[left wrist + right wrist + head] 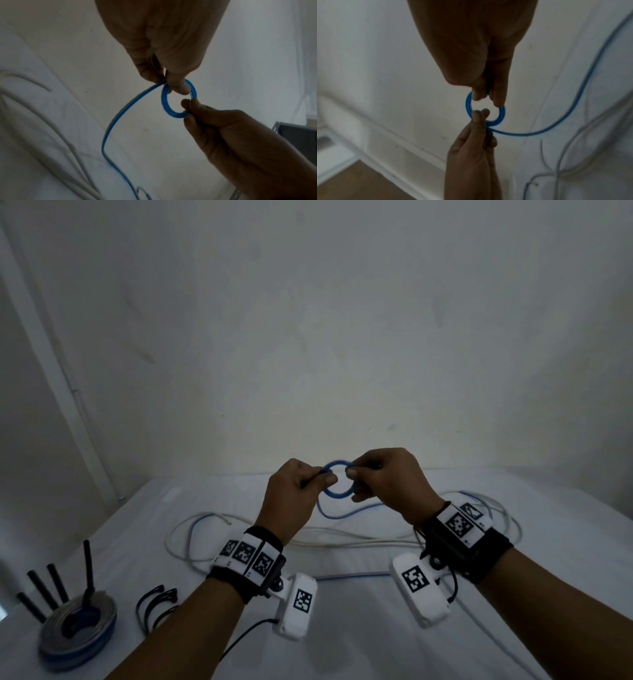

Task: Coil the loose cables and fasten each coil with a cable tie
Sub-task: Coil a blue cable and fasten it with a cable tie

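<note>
No readable text, brand, number or label in any view. Only printed marks: black-and-white square code patterns on the white wristband panels [244, 554] lower centre-left and [459, 523] centre-right of head view, and on the white camera housings [298, 604], [419, 587] beneath. Machine codes, not legible characters.

A white table [342, 628] carries loose grey cables [239, 546], black cable ties [154, 604] and a finished coil [78, 631].

Head overview; wrist close-ups underneath.
</note>
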